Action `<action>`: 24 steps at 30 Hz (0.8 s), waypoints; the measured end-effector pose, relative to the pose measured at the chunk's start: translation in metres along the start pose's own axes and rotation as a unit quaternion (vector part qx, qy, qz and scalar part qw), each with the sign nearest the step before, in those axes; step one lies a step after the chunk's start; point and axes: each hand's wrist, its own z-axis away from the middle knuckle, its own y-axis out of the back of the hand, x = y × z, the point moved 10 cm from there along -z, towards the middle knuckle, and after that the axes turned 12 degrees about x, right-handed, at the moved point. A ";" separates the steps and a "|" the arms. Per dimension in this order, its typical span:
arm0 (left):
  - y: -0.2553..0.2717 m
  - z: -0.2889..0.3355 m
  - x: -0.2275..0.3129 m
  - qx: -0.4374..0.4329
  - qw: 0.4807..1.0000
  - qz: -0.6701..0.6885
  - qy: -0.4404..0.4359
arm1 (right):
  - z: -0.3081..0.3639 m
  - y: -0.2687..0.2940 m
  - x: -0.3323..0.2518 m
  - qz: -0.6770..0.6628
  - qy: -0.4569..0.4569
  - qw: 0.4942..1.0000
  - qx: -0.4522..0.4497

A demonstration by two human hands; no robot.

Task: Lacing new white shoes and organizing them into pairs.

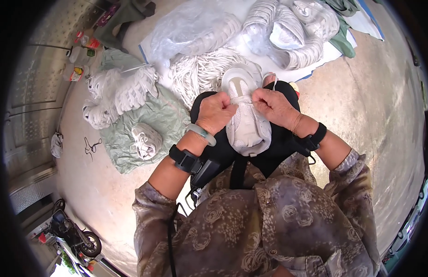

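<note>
A white sneaker [247, 130] rests on my lap over black cloth, its toe pointing toward me. My left hand [216, 111] is closed at the shoe's left side, pinching a white shoelace [241, 99] that crosses the tongue. On the opposite side, my right hand [275, 109] grips the lace between thumb and fingers. The lace looks taut between both hands; its ends are hidden in my fingers.
Loose white laces [195, 76] lie heaped beyond my knees. Stacked white shoes [126, 92] and a single laced shoe [146, 142] sit on green plastic sheeting [117, 154] at left. Bagged shoes [290, 34] lie farther off. Bottles [77, 72] stand by the wall.
</note>
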 end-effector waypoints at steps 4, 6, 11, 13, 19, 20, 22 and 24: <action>-0.007 -0.005 0.000 -0.058 0.995 -0.071 0.025 | -0.003 -0.003 -0.007 0.045 0.046 0.997 0.040; -0.011 -0.005 0.003 -0.078 0.994 -0.071 0.011 | -0.007 -0.011 0.006 0.134 -0.012 0.991 0.011; -0.017 0.007 0.008 -0.133 0.986 0.022 0.097 | 0.005 -0.008 0.016 0.083 -0.085 0.991 0.058; -0.018 0.008 0.007 -0.140 0.982 0.047 0.120 | 0.006 -0.003 0.020 0.049 -0.102 0.991 0.072; -0.022 0.004 -0.009 -0.152 0.974 0.080 0.148 | 0.002 0.001 -0.002 0.036 -0.040 0.999 0.011; -0.022 0.003 -0.009 -0.153 0.974 0.081 0.149 | 0.001 0.000 -0.001 0.041 -0.042 0.998 0.008; -0.024 0.004 -0.008 -0.160 0.970 0.096 0.155 | -0.001 -0.001 0.002 0.047 -0.046 0.998 0.004; -0.025 0.003 -0.009 -0.173 0.967 0.098 0.160 | -0.002 -0.001 0.001 0.083 -0.035 0.996 0.023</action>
